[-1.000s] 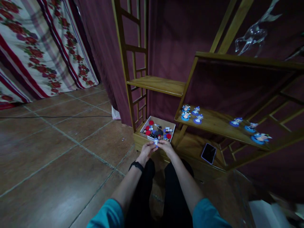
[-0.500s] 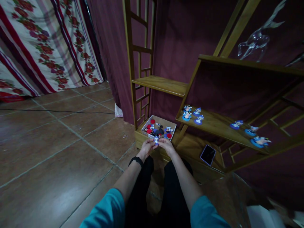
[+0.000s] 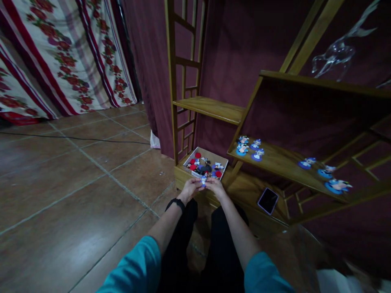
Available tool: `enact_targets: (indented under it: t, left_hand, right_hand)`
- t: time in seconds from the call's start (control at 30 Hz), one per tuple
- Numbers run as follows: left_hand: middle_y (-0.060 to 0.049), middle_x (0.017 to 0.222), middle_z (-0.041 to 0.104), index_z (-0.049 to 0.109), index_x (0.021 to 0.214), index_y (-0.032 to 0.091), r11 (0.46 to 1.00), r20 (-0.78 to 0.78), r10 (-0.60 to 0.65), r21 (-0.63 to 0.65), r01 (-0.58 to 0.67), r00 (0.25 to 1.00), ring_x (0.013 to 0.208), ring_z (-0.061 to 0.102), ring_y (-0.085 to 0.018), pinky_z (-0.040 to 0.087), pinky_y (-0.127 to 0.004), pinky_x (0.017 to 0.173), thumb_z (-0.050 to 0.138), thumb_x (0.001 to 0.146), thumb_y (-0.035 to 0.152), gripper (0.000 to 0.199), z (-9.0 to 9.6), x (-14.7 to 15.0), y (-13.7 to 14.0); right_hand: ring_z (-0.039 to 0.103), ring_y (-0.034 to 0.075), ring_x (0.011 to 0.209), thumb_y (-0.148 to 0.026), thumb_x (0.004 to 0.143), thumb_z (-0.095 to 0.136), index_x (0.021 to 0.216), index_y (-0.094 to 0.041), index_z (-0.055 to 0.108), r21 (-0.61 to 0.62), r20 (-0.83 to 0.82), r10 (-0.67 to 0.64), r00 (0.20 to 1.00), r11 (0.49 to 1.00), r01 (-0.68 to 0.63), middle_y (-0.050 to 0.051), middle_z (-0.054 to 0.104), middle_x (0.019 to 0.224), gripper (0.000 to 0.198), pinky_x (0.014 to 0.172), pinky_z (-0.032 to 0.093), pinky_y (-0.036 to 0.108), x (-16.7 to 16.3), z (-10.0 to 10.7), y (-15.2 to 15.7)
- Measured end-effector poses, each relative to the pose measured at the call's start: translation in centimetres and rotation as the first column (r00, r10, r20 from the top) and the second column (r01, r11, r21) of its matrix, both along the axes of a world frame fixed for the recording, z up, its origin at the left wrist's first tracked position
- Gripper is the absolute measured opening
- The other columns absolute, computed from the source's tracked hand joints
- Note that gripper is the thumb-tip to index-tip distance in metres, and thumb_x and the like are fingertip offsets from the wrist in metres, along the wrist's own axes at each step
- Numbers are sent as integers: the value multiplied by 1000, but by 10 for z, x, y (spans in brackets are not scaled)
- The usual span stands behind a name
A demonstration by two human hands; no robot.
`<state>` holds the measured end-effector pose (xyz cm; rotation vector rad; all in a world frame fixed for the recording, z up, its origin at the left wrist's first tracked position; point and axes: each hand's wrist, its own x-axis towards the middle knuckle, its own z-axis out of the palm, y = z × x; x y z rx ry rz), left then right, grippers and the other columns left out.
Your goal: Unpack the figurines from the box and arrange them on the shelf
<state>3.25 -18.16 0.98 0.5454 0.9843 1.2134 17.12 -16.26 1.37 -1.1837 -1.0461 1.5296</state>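
Between my two hands is a small white-and-purple figurine, upright, in front of the box. My left hand pinches it from the left, and my right hand grips it from the right. Just beyond lies an open white box holding several loose figurines and red and black round pieces. On the shelf to the right, several like figurines stand on blue or purple bases: one cluster at its left end, among them a purple one, and another cluster toward the right, with a blue-based one.
A phone-like dark-screened device lies on the low wooden ledge at right. Above, a clear glass deer-like ornament stands on an upper shelf. An upright lattice frame rises behind the box. A black cable crosses the tiled floor at left.
The view has shifted slightly, so the shelf and floral cloth appear a little further right. Both hands keep hold of the figurine in nearly the same place.
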Motion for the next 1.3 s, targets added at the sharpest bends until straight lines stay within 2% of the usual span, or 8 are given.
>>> enact_targets:
  t: [0.27, 0.5, 0.7, 0.93, 1.3]
  left_hand:
    - [-6, 67, 65, 60, 77, 8, 998, -31, -60, 10, 60, 998, 58, 64, -14, 54, -26, 60, 71, 61, 0, 21, 7, 0, -2]
    - [-6, 67, 64, 60, 81, 10, 1000, -15, 14, -11, -14, 1000, 58, 63, -13, 53, -24, 59, 68, 65, 1, 20, 4, 3, 1]
    - [-7, 68, 65, 64, 77, 9, 1000, -24, 21, 4, -21, 999, 60, 63, -13, 53, -22, 61, 65, 67, 3, 12, 4, 1, 4]
    - [-7, 66, 65, 65, 73, 9, 1000, -20, 28, 8, -28, 999, 58, 62, -12, 52, -23, 61, 68, 64, 3, 11, 3, 1, 5]
    - [-5, 68, 65, 60, 72, 11, 1000, -24, 1, 1, -1, 1000, 61, 64, -14, 53, -26, 63, 71, 60, 2, 18, 0, 1, 4]
  right_hand:
    - [61, 13, 61, -28, 45, 78, 70, -16, 60, -21, -20, 17, 1000, 1000, -17, -1, 62, 64, 33, 66, 49, 29, 5, 3, -4]
    - [63, 14, 65, -27, 53, 74, 77, -17, 64, -37, -9, 30, 1000, 999, -30, 1, 65, 73, 29, 67, 51, 30, 3, 0, -3]
    - [59, 11, 59, -28, 56, 72, 81, -18, 66, -40, 36, 44, 998, 998, -43, 0, 64, 68, 27, 64, 51, 29, 6, -3, -1]
    - [59, 12, 59, -24, 53, 73, 72, -19, 64, -47, 54, 26, 998, 999, -23, 0, 63, 66, 22, 58, 50, 26, 3, -3, 0]
    - [59, 12, 57, -28, 52, 74, 71, -18, 61, -28, 46, -35, 998, 999, 36, -1, 61, 64, 25, 59, 51, 28, 0, -6, 2]
